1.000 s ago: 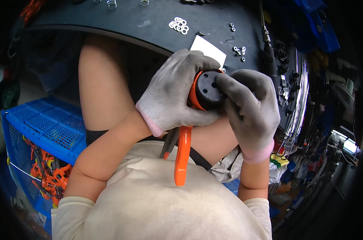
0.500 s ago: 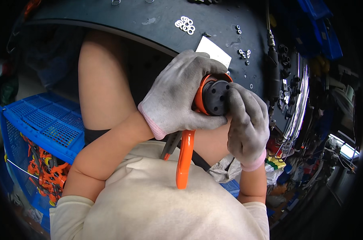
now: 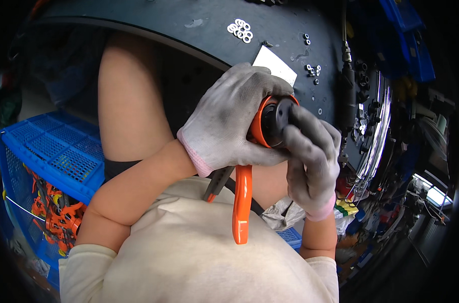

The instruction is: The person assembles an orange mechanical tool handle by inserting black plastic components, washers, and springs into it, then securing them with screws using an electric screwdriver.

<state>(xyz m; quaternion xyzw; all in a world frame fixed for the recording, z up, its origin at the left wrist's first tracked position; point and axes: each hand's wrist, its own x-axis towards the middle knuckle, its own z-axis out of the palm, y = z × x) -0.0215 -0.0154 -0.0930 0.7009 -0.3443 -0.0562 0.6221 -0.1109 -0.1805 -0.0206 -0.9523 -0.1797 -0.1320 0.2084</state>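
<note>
In grey gloves, both my hands meet over my lap around an orange hand tool (image 3: 242, 204) with a round cup-like head. My left hand (image 3: 229, 118) wraps around that head from the left, its thumb below the rim. The orange handle hangs down toward my shirt, with a dark grey arm (image 3: 219, 183) beside it. My right hand (image 3: 312, 156) grips the edge of a black round disc (image 3: 281, 117) at the mouth of the head. The disc stands tilted, and a dark cavity shows behind it. My right fingers cover part of its face.
On the dark table (image 3: 209, 30) lie a pile of washers (image 3: 240, 31), several small nuts (image 3: 313, 70) and a white card (image 3: 276, 65). A black cylindrical tool on a hose (image 3: 347, 93) is at the right. A blue crate (image 3: 50, 146) at my left contains orange tools (image 3: 55, 214).
The black disc has tipped from facing me to a slant, with my right fingers further around its edge. The orange handle has swung slightly right.
</note>
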